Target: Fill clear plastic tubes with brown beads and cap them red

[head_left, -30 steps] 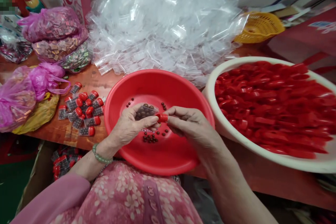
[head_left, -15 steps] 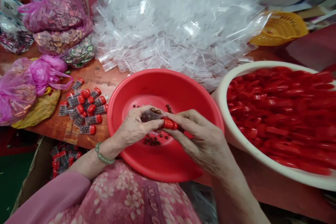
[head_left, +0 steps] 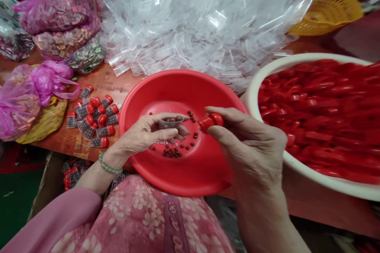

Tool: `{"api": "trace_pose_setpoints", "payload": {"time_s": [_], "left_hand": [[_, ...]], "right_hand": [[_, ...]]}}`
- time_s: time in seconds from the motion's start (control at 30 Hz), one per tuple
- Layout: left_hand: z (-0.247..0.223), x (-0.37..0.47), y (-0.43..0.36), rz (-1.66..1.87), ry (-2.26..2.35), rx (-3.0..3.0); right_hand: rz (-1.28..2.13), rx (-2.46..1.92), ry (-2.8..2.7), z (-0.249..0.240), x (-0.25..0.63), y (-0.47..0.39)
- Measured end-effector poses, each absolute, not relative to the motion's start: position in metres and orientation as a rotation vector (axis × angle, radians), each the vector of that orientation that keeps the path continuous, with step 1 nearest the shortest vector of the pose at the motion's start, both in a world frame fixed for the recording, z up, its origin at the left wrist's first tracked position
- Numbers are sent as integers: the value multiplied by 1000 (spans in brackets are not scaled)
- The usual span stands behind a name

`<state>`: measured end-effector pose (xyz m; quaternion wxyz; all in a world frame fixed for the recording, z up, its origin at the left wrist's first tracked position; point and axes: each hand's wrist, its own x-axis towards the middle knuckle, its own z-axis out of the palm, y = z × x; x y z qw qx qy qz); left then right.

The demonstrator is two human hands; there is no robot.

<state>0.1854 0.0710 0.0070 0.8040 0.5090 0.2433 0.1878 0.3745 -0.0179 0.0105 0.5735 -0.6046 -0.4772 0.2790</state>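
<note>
Over a red basin (head_left: 190,178), my left hand (head_left: 148,130) is closed on a clear plastic container (head_left: 171,123) with brown balls showing at its mouth. My right hand (head_left: 246,138) pinches a red plastic cap (head_left: 216,120) between thumb and fingers, to the right of the container and apart from it. Small brown balls (head_left: 172,152) lie scattered on the basin's floor, below my left hand. Filled containers with red caps (head_left: 102,131) lie in a group on the table, left of the basin.
A white tub (head_left: 252,91) heaped with red caps (head_left: 323,126) stands at the right. Behind the basin rises a big pile of clear empty containers (head_left: 178,43). Pink bags (head_left: 56,12) sit at the left, a yellow basket (head_left: 332,12) at the back right. More capped containers (head_left: 71,176) lie below the table edge.
My right hand has moved right, away from the container, with the red cap in its fingers. The container in my left hand has shifted slightly and its mouth shows uncovered. The view has shifted a little.
</note>
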Motion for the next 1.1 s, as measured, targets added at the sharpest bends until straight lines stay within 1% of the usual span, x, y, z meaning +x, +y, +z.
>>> {"api": "trace_pose_setpoints", "payload": {"time_s": [0.33,0.47,0.67,0.97,1.1], "left_hand": [[8,192,65,444,511,1071],[12,188,66,454,500,1099],[5,178,69,442,538,1093],[2,174,69,465,432,1083],[-3,174,68,473,411,1052]], "right_hand": [[577,-1421,-1186,13,370,-17],[635,-1351,-1091,10,363,-13],[547,-1205,-1104,9,355,-6],[487,-1191,-1197,7,345,1],[470,-1260,-1171,9,342,2]]}}
